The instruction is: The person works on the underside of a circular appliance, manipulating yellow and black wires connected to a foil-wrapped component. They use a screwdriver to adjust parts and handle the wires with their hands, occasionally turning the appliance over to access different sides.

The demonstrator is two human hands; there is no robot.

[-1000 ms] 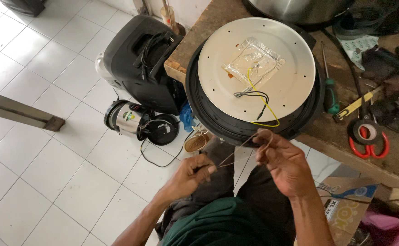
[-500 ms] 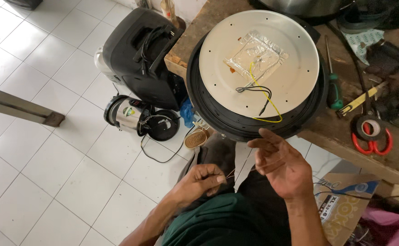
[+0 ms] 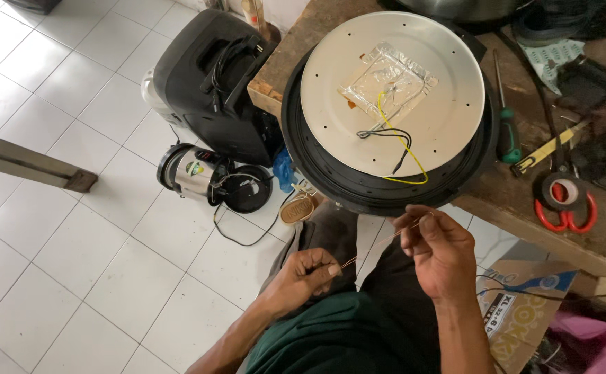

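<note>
Left hand [image 3: 303, 271] and right hand [image 3: 436, 251] each pinch one end of a thin wire strand [image 3: 379, 242], stretched between them below the upturned round appliance [image 3: 393, 118]. One taped clear packet [image 3: 386, 84] sits on its base plate. One printed cardboard box [image 3: 518, 312] lies lower right.

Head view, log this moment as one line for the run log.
left hand: pinches one end of thin wire | right hand: pinches other end | wire: stretched between hands, below round appliance on workbench
</note>
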